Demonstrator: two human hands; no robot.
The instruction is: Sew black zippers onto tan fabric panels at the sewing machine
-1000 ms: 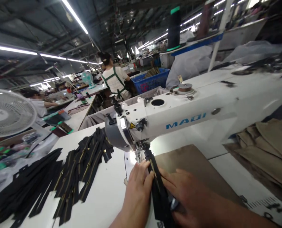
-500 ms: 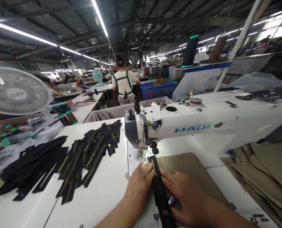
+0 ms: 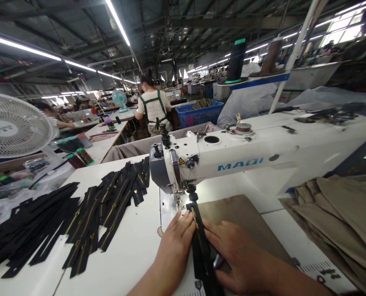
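A black zipper (image 3: 199,240) with gold teeth runs lengthwise toward me from under the sewing machine's presser foot area (image 3: 179,199). My left hand (image 3: 175,246) is closed at its left edge, fingertips close to the foot. On the other side, my right hand (image 3: 240,250) grips the zipper's right edge, its thumb lower down near the tape. A small shiny metal piece (image 3: 218,261) shows by the right palm; its kind is mostly hidden. Brown fabric (image 3: 241,209) lies flat beneath the zipper and the right hand.
Several black zippers (image 3: 109,201) with gold teeth lie left of the machine, beside a pile of black strips (image 3: 31,222). Folded brown fabric (image 3: 337,213) rests at right. A white fan (image 3: 13,123) stands at left. Ahead, a person (image 3: 153,105) works near a blue basket (image 3: 198,114).
The view has shifted slightly, so the machine and table appear farther left. Both hands keep their places on the zipper. The person ahead has an arm in a different position.
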